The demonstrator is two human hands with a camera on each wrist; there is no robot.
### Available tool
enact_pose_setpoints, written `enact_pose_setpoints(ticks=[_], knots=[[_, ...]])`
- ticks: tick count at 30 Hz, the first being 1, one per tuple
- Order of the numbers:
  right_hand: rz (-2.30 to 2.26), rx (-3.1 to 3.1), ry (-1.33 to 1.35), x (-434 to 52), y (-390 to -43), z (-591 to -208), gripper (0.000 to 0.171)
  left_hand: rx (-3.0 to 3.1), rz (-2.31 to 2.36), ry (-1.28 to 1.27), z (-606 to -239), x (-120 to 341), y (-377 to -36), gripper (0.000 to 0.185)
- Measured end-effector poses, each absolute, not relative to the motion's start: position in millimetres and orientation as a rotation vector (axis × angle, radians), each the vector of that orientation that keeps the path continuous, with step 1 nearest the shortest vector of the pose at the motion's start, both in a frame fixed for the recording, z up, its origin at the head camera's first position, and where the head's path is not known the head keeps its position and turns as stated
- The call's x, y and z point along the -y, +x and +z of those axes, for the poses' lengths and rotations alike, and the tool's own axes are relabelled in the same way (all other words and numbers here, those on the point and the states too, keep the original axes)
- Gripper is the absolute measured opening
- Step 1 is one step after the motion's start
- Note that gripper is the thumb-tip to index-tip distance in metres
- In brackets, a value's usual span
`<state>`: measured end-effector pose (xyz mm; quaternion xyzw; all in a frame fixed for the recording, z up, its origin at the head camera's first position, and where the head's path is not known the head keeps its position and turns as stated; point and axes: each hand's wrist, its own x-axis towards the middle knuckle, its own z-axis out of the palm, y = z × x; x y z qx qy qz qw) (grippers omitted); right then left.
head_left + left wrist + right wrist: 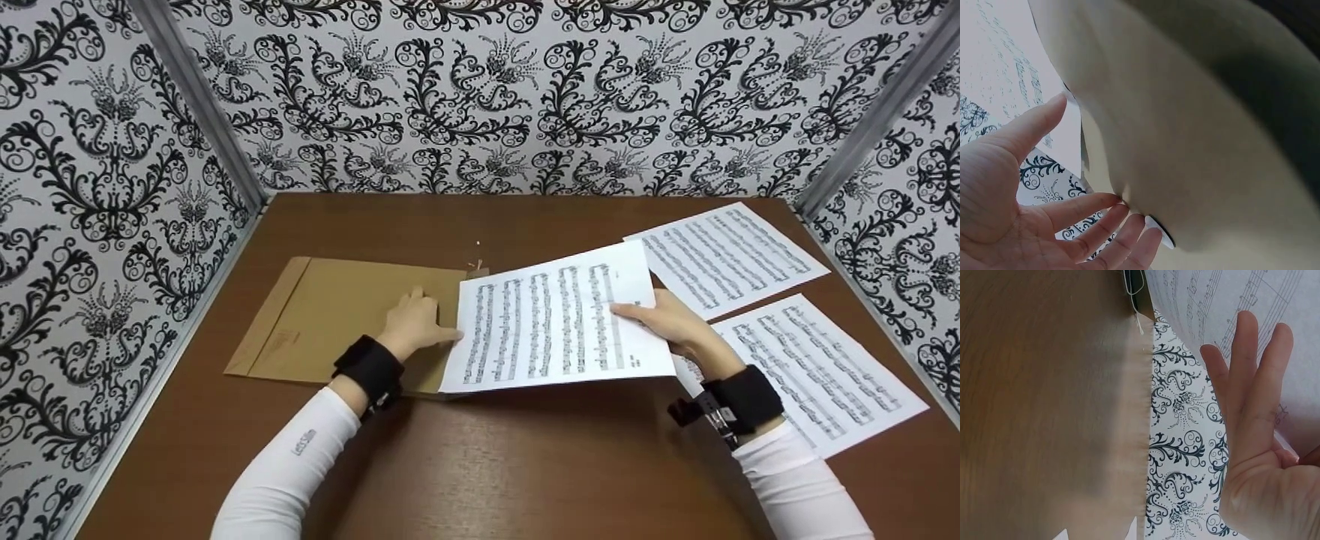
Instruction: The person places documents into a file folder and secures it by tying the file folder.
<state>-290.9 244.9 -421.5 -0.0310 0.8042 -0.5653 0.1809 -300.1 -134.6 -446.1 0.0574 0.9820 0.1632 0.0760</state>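
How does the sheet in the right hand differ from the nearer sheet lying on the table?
The held sheet is lifted, its left edge at the envelope mouth; the nearer sheet lies flat on the table. The right hand holds the first; nothing touches the second. Both are white printed music pages.

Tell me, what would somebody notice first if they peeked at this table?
Probably the sheet of music in the middle, gripped at its right edge by the right hand. The left hand rests on a big brown envelope at the sheet's left edge. Two more music pages lie on the right side of the brown table, and curly black-and-white wallpaper stands all around.
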Motion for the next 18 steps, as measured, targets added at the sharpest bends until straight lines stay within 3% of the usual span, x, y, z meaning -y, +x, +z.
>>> enact_pose_setpoints(ticks=[18], knots=[[-1.59, -2.254, -0.108, -249.4, -292.7, -415.9, 0.055, -2.983, 0.417, 0.148, -452.1, 126.3, -305.3, 0.064]])
